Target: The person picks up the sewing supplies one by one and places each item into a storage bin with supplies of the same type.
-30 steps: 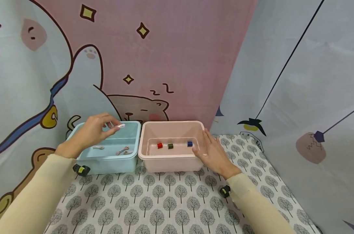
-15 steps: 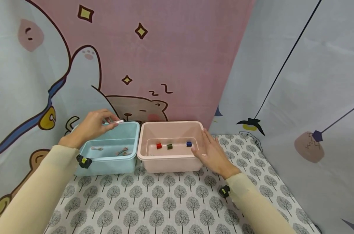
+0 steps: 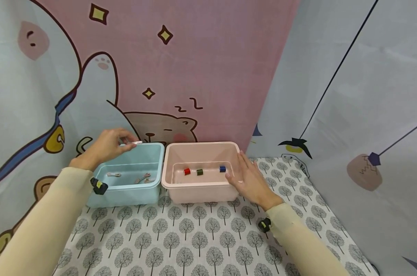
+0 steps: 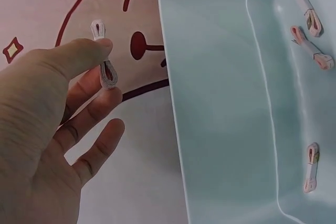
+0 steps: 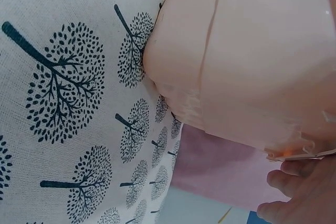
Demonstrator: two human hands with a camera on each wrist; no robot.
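Between thumb and fingertips, my left hand (image 3: 109,146) pinches a small folded bundle of white cord (image 4: 108,75), banded at its middle. It is held above the far side of the light-blue bin (image 3: 125,196). Inside that bin lie several similar pale bundles, among them one cord bundle (image 3: 113,174) at the left and another cord bundle (image 3: 143,178) toward the right. My right hand (image 3: 254,184) rests at the right rim of the pink bin (image 3: 201,194), its fingers extended along the outside and its thumb over the edge.
On the pink bin's floor are a red spool (image 3: 187,171), a green spool (image 3: 199,172) and a blue spool (image 3: 222,169). The bins stand side by side on a tree-patterned cloth (image 3: 185,241). A printed curtain (image 3: 211,76) rises close behind them.
My left hand has risen slightly, moving the white cord bundle a little up and to the left. My right hand stays at the pink bin's rim.
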